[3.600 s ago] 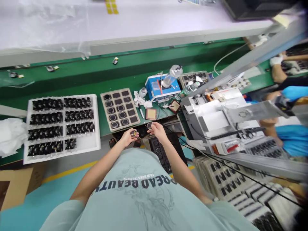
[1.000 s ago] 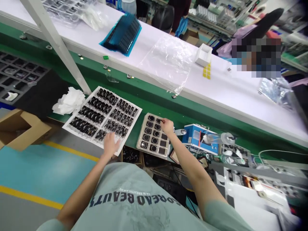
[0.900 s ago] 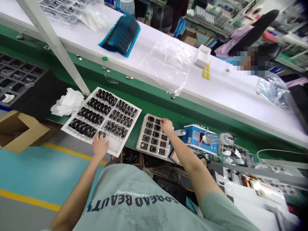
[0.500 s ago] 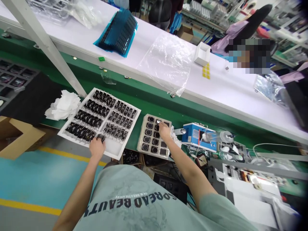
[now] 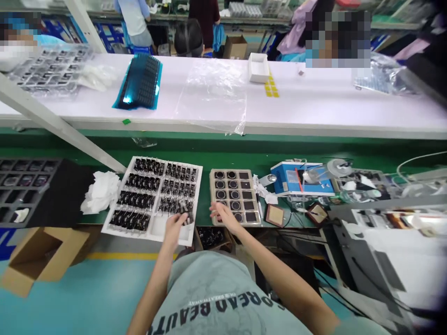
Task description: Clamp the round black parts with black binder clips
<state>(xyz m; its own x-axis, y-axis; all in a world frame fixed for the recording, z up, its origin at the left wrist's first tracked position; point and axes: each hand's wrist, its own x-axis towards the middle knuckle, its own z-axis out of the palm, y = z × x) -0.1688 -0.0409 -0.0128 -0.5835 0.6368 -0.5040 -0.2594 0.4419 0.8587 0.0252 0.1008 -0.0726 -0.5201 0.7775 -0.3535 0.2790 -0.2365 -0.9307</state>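
My left hand (image 5: 175,224) is closed on a small black part with pale metal prongs (image 5: 185,210), held above the near right of a white foam tray (image 5: 161,226). That tray holds rows of similar black parts (image 5: 130,220) standing close together; one near compartment shows bare white. My right hand (image 5: 225,216) hovers at the near left corner of a clear plastic tray (image 5: 260,209), its fingers apart and nothing seen in them. Round black lens-like pieces (image 5: 234,195) sit in the left and middle columns; the right column shows dark square pockets. The hand hides some near pockets.
A blue device (image 5: 284,179) stands right of the plastic tray, beside crumpled tissue (image 5: 260,186). White paper (image 5: 101,190) lies left of the foam tray, near a slanted post (image 5: 59,121). Beyond runs a raised white shelf (image 5: 314,102). Co-workers sit on its far side.
My left hand has lifted a black part from the foam tray and moved right. My right hand has drawn back from the plastic tray's far pockets to its near left. The view has turned.
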